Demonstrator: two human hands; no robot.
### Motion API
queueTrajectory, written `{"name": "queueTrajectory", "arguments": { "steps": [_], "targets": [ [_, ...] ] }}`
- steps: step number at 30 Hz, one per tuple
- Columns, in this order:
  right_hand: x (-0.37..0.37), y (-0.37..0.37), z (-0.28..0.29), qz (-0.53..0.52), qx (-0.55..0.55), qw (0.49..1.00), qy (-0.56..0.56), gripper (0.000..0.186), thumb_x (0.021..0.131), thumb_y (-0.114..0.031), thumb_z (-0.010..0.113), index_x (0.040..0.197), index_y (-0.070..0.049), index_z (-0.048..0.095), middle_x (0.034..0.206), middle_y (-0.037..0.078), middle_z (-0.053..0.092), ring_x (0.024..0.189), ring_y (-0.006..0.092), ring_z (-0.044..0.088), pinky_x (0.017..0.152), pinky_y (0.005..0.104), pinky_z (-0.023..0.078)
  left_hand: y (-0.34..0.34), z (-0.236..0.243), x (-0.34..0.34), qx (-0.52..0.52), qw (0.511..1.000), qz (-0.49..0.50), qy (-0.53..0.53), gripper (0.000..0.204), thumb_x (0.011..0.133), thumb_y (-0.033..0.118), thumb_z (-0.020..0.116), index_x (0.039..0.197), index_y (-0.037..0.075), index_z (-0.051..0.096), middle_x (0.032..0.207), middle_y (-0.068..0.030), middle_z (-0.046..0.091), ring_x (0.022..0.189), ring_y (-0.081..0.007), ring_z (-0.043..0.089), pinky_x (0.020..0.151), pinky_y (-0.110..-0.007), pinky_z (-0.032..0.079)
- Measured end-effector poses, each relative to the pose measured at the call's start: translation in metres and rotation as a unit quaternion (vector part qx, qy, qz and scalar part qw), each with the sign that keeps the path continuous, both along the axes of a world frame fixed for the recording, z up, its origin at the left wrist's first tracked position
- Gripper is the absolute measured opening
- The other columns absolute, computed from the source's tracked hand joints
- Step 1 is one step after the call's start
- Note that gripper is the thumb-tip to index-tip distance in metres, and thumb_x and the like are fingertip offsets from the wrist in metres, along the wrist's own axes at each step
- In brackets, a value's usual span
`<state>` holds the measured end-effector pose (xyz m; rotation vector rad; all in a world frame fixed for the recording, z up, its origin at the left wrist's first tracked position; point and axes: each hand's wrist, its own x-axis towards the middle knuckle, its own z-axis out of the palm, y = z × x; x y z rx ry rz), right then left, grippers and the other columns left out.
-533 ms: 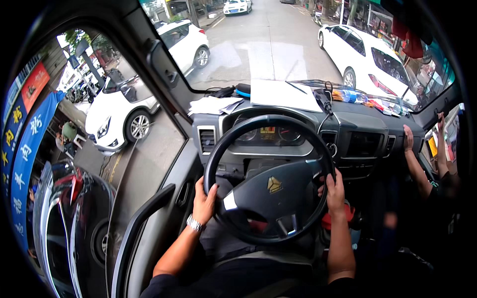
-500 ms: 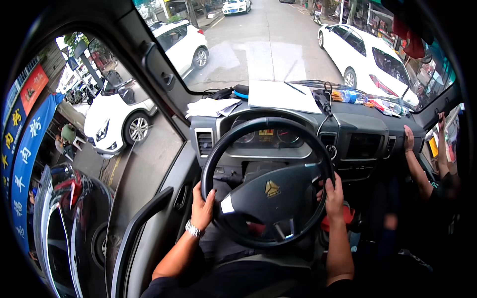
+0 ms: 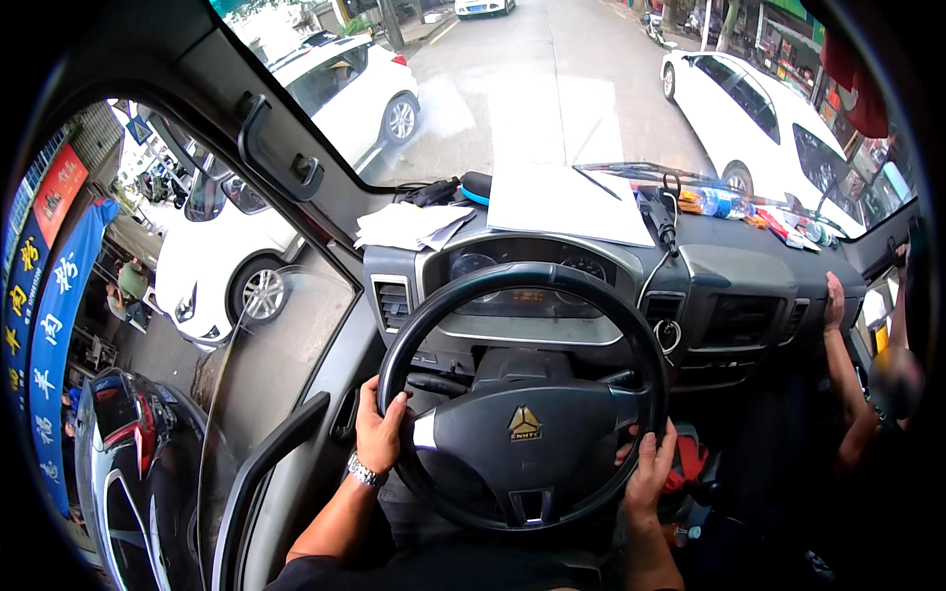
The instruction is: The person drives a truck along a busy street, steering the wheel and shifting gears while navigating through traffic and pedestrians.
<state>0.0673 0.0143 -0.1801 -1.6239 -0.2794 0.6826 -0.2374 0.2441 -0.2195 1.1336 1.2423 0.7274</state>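
A black steering wheel [image 3: 525, 276] fills the middle of the lower view, in front of an instrument cluster [image 3: 473, 262]. My left hand [image 3: 380, 427] is closed round the rim's left side, thumb up, with a steel watch [image 3: 366, 470] on the wrist. My right hand [image 3: 645, 461] grips the lower right of the rim, fingers curled partly behind it. Above the wheel, a white sheet or board [image 3: 564, 202] lies on the dashboard, with loose papers [image 3: 409, 222] to its left and a dark cable hanging to its right.
A person beside me on the right has a hand [image 3: 835, 300] on the dashboard. Bottles and packets [image 3: 719, 205] lie under the windscreen. Outside are white cars [image 3: 355, 89] on both sides, a dark car [image 3: 138, 463] close below the left window, and blue banners [image 3: 54, 345].
The wheel has turned clockwise, its spokes now nearly level. My right hand sits lower on the rim. The whole cab appears lower in the picture, and the cars outside have shifted slightly.
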Motion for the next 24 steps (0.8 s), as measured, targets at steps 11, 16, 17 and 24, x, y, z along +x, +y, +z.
{"name": "queueTrajectory", "arguments": {
  "steps": [11, 16, 17, 24],
  "targets": [
    [-0.004, -0.004, -0.015, 0.004, 0.010, 1.000, -0.022, 0.043, 0.109, -0.027, 0.050, 0.143, -0.003, 0.041, 0.106, 0.009, 0.061, 0.070, 0.0115, 0.060, 0.062, 0.0251, 0.050, -0.007, -0.017, -0.013, 0.062, 0.998, -0.003, -0.012, 0.042, 0.101, 0.023, 0.066, 0.133, 0.002, 0.050, 0.097, -0.0035, 0.066, 0.080, -0.0095, 0.062, 0.072, -0.026, 0.052],
    [-0.008, -0.003, -0.014, 0.000, -0.002, 0.999, -0.045, 0.041, 0.109, -0.031, 0.049, 0.140, -0.005, 0.045, 0.105, 0.007, 0.062, 0.070, 0.0104, 0.060, 0.061, 0.0250, 0.050, -0.006, -0.025, -0.016, 0.089, 0.996, -0.004, 0.004, 0.044, 0.100, 0.025, 0.068, 0.133, 0.001, 0.052, 0.095, -0.0039, 0.065, 0.081, -0.0099, 0.061, 0.072, -0.027, 0.052],
    [-0.009, -0.002, -0.013, -0.002, -0.015, 0.998, -0.060, 0.040, 0.109, -0.032, 0.048, 0.138, -0.005, 0.047, 0.104, 0.007, 0.062, 0.070, 0.0102, 0.060, 0.061, 0.0251, 0.050, -0.005, -0.034, -0.018, 0.095, 0.995, -0.004, 0.003, 0.045, 0.100, 0.026, 0.068, 0.133, 0.001, 0.052, 0.096, -0.0047, 0.065, 0.081, -0.0110, 0.061, 0.073, -0.029, 0.052],
    [-0.004, -0.008, -0.023, 0.007, -0.014, 0.998, -0.063, 0.042, 0.109, -0.035, 0.050, 0.139, -0.006, 0.046, 0.104, 0.008, 0.064, 0.069, 0.0119, 0.063, 0.058, 0.0262, 0.051, -0.002, -0.041, -0.015, 0.153, 0.988, -0.005, 0.030, 0.045, 0.100, 0.030, 0.068, 0.131, 0.001, 0.054, 0.091, -0.0015, 0.064, 0.078, -0.0084, 0.057, 0.070, -0.026, 0.048]
  ]
}}
